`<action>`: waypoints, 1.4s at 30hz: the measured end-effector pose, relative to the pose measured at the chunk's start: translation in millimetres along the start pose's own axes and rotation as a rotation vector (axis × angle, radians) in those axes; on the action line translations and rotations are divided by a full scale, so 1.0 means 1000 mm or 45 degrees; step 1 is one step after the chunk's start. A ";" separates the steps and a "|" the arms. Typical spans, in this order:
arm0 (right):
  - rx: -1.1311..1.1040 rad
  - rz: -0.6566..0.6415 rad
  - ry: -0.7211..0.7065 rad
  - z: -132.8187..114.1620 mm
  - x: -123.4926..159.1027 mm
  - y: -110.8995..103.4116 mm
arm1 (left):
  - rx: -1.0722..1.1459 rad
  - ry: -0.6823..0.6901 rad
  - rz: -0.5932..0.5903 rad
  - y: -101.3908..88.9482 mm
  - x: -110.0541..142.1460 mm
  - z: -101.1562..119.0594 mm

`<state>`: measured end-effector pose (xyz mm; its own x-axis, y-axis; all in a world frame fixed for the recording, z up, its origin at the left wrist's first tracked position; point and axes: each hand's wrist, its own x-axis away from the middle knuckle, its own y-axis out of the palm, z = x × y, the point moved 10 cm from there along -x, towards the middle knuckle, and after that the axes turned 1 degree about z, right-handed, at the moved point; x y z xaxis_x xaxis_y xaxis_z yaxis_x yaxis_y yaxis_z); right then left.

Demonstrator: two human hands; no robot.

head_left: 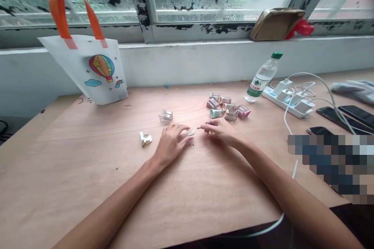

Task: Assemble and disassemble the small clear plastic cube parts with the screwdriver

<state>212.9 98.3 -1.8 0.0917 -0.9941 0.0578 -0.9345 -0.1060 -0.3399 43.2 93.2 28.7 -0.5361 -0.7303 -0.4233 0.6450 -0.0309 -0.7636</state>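
Clock positions are taken from the gap between the hands, with the near table edge at six o'clock.

At ten o'clock, a white non-woven tote bag (87,72) with orange handles and a hot-air-balloon print stands against the wall, on the plywood table (87,186). At nine o'clock lies a small white plastic part (145,138), and at eleven, a clear plastic cube (166,116) sits apart from the hands.

The left hand (171,144) lies low on the table, its fingers (179,130) close together and slightly curled. Their tips reach a small clear plastic piece (190,132), touching it or just beside it, though whether they grip it cannot be told.

The right hand (222,131) comes in from the other side, thumb and forefinger pinched on a thin metal-tipped piece (199,127), the other fingers curled beneath. A narrow gap separates this piece from the clear one.

At one o'clock, a loose cluster of small clear boxes with pink, green and gold insides (228,107) lies near the right hand. Further round, at two o'clock, are a water bottle (261,78) and a white power strip (288,99) with chargers plugged in. Three smartphones (336,118) lie at three o'clock.
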 end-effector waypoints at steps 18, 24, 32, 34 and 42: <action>-0.078 0.029 -0.325 -0.036 0.012 0.018 | 0.417 -0.063 0.048 -0.007 0.001 0.000; 0.060 -0.097 -0.386 -0.041 0.016 0.025 | 0.459 -0.097 0.063 -0.010 0.002 -0.001; 0.190 -0.154 -0.410 -0.045 0.023 0.034 | 0.423 0.018 0.054 -0.010 0.001 0.007; 0.194 -0.149 -0.430 -0.045 0.023 0.034 | 0.428 0.027 0.056 -0.009 0.002 0.007; 0.259 0.176 -0.473 -0.046 0.020 0.005 | 0.583 -0.107 0.047 -0.005 0.003 -0.006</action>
<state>194.0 79.4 40.8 0.1224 -0.9362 -0.3296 -0.8634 0.0633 -0.5005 35.2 95.2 29.1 -0.4746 -0.7888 -0.3905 0.8469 -0.2883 -0.4469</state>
